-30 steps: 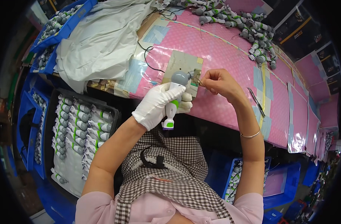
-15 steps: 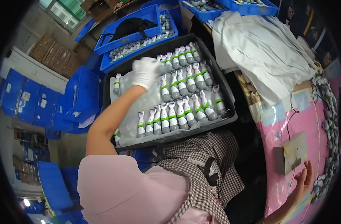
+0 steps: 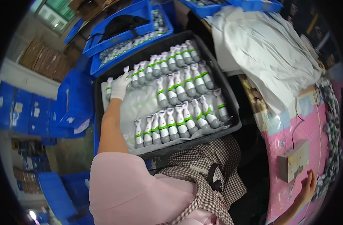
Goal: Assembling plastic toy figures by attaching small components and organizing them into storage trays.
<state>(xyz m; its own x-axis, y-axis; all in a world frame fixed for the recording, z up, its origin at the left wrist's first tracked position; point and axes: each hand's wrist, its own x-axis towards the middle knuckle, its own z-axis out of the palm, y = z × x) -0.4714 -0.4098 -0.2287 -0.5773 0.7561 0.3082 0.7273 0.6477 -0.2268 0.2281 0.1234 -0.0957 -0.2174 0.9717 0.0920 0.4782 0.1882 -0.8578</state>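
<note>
In the black tray point(image 3: 179, 144) stand rows of bowling-pin-shaped pieces point(image 3: 162, 125), white with a green band and a rounded grey end. My left hand point(image 3: 120, 86), in a white glove, is at the left part of the far row. Its fingers are closed around one pin-shaped piece point(image 3: 126, 69), whose white top sticks out above them. Another such piece point(image 3: 109, 86) stands just left of the glove. Off to the right, over the pink table cover point(image 3: 272, 170), my bare right hand point(image 3: 308, 187) is open, fingers stretched and holding nothing.
Beside the right hand sits a small box point(image 3: 294, 160) with a cable. White cloth point(image 3: 257, 52) covers the far right table. Grey pieces point(image 3: 331, 150) line that table's right edge. Stacked blue crates point(image 3: 122, 35) hold a black bag and more pieces; another blue crate point(image 3: 74, 95) stands left.
My left hand has moved left along the far row, and pieces now show where it was. The right hand has barely moved. The whole view has shifted slightly.
</note>
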